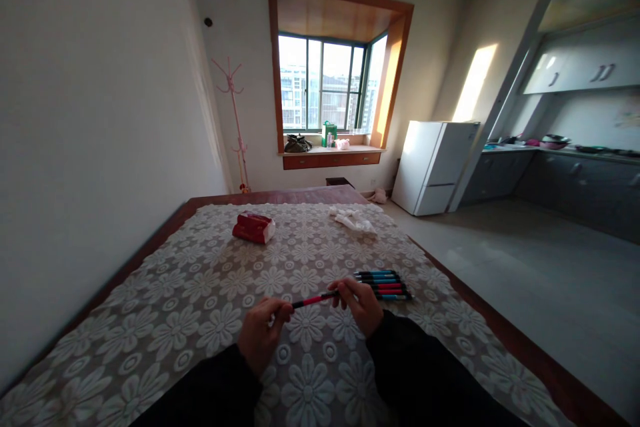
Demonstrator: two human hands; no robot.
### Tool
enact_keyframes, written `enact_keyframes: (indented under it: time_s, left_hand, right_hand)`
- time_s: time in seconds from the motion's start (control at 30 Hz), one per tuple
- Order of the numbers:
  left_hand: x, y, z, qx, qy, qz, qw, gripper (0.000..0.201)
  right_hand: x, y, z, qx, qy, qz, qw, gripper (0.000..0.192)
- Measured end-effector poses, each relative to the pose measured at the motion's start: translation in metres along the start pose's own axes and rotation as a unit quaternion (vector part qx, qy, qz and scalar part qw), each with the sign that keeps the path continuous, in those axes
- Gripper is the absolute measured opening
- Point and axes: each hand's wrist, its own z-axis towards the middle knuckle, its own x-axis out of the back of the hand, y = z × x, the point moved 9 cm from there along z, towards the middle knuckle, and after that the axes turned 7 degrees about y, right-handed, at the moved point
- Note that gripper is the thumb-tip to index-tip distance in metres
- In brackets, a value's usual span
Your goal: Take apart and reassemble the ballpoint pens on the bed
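Note:
Between my two hands a red pen (316, 299) with black ends is held level above the lace tablecloth (185, 320). My left hand (264, 328) is closed, pinching the pen's left end. At the other end, the fingers of my right hand (359, 303) are closed on the pen's black tip. Just beyond my right hand lies a row of several pens (380, 278), blue, red and black, side by side on the cloth. My right hand hides part of that row.
Farther back on the cloth lie a red tissue packet (253, 227) and a crumpled white plastic bag (354, 221). The brown table edge (530, 360) runs along the right. A pink coat stand (235, 120) and a white fridge (433, 163) stand beyond the table.

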Motion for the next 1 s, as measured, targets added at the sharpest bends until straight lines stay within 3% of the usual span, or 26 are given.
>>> enact_keyframes:
  time_s: [0.07,0.13,0.23,0.33,0.53,0.7,1.0]
  left_hand:
    - [-0.002,0.001,0.0,-0.006,-0.005,-0.006,1.0,0.044]
    - [-0.003,0.001,0.0,-0.005,-0.008,-0.01,1.0,0.044]
    - [-0.004,0.0,-0.001,0.001,-0.012,-0.018,1.0,0.046]
    - [-0.007,0.004,-0.001,-0.015,-0.034,-0.026,0.999,0.046]
    - [-0.006,0.012,-0.002,-0.047,-0.041,-0.028,0.998,0.043]
    - [-0.002,0.004,-0.002,-0.012,-0.022,-0.016,1.0,0.043]
    - [-0.004,0.004,-0.002,-0.015,-0.032,-0.009,0.999,0.041]
  right_hand:
    - [-0.012,0.015,-0.002,-0.092,-0.036,0.172,0.98,0.058]
    - [-0.029,0.022,-0.008,-0.156,-0.075,0.304,0.937,0.061]
    - [-0.045,0.027,-0.016,-0.199,-0.09,0.409,0.886,0.057]
    - [-0.051,0.028,-0.019,-0.207,-0.093,0.461,0.858,0.055]
    - [-0.049,0.022,-0.019,-0.208,-0.09,0.458,0.86,0.053]
    - [-0.049,0.012,-0.023,-0.259,-0.109,0.431,0.857,0.053]
    - [-0.044,0.012,-0.021,-0.204,-0.115,0.427,0.874,0.042]
